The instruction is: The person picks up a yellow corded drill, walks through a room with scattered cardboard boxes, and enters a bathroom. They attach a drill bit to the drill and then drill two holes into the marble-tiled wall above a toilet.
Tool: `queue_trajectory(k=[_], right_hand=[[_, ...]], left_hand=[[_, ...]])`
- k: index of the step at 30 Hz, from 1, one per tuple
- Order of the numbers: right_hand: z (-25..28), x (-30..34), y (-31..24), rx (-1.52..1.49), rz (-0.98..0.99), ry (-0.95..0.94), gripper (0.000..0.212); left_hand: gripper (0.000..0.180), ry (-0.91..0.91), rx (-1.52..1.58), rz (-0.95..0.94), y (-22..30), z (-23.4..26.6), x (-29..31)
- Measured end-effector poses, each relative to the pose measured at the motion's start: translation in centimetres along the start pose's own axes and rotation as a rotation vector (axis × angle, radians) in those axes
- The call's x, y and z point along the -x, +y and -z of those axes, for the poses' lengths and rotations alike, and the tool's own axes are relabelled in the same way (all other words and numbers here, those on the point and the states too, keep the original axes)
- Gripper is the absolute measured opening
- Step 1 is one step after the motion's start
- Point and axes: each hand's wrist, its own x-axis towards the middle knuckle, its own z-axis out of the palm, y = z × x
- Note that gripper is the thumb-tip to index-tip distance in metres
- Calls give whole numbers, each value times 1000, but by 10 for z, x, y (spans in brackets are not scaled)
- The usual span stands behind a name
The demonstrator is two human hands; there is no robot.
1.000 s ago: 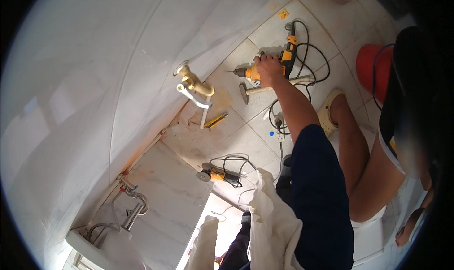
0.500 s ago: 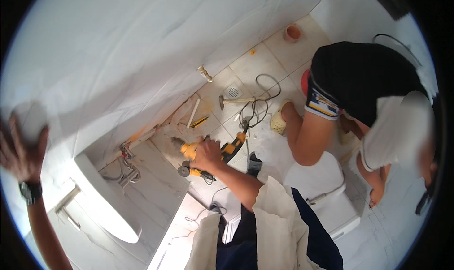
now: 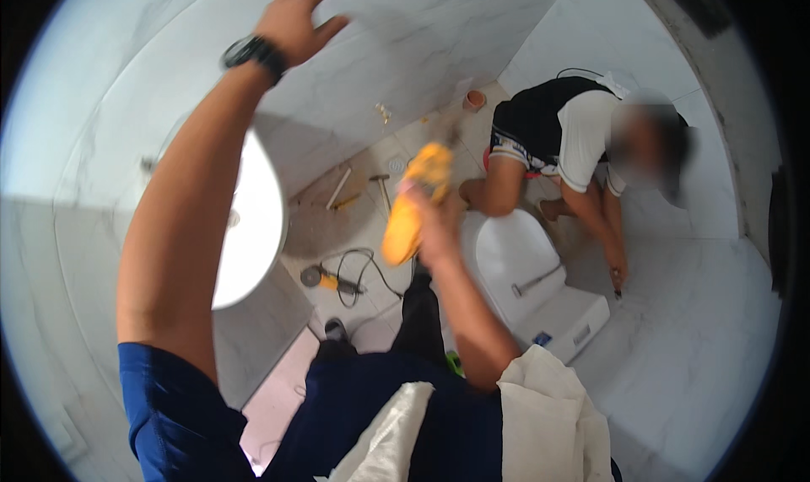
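My right hand [image 3: 432,229] is closed round a yellow power drill [image 3: 430,166], lifted off the floor and blurred by motion. Its front end points away from me, toward the far wall. My left hand [image 3: 299,22], with a dark watch [image 3: 255,56] at the wrist, is raised in front of the marbled wall [image 3: 405,35]. Its fingers are apart and hold nothing; I cannot tell whether they touch the wall. Beneath my left forearm is a white washbasin [image 3: 263,229]. An angle grinder [image 3: 327,282] lies on the floor with its cord [image 3: 361,254] looped beside it.
A co-worker [image 3: 540,115] crouches at the right, one hand down by the marbled surface. Between us stands a white toilet [image 3: 515,250]. A hammer [image 3: 384,193], yellow cutter [image 3: 346,202] and white strip [image 3: 339,187] lie near a floor drain [image 3: 396,165]. Farther off is a reddish-brown pot [image 3: 474,101].
The drill has been lifted from the floor in my right hand. My left hand has moved from the far left to higher up along the wall. The co-worker's head and arms have shifted.
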Motion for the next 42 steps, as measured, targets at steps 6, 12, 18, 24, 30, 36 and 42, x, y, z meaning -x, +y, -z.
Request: queue_trajectory(k=[6, 12, 18, 24, 30, 36, 42], right_hand=[[11, 178, -100, -173, 260, 2, 62], [2, 378, -97, -37, 357, 195, 67], [-4, 514, -24, -155, 254, 149, 69], [-25, 645, 63, -58, 69, 320, 80], [-78, 847, 140, -171, 54, 438, 99], [-183, 1049, 186, -134, 430, 1017, 103], [-246, 1140, 190, -133, 697, 1275, 102]], left_hand=[[56, -174, 723, 105, 93, 62, 91], [41, -672, 490, 145, 129, -51, 229], [44, -1343, 37, -73, 165, -134, 450], [53, -1171, 122, -638, 199, -143, 572], [69, -1448, 765, 370, 203, -73, 706], [128, -1705, 1016, 1066, 239, 60, 866], [123, -1802, 1015, 1227, 251, 132, 911]])
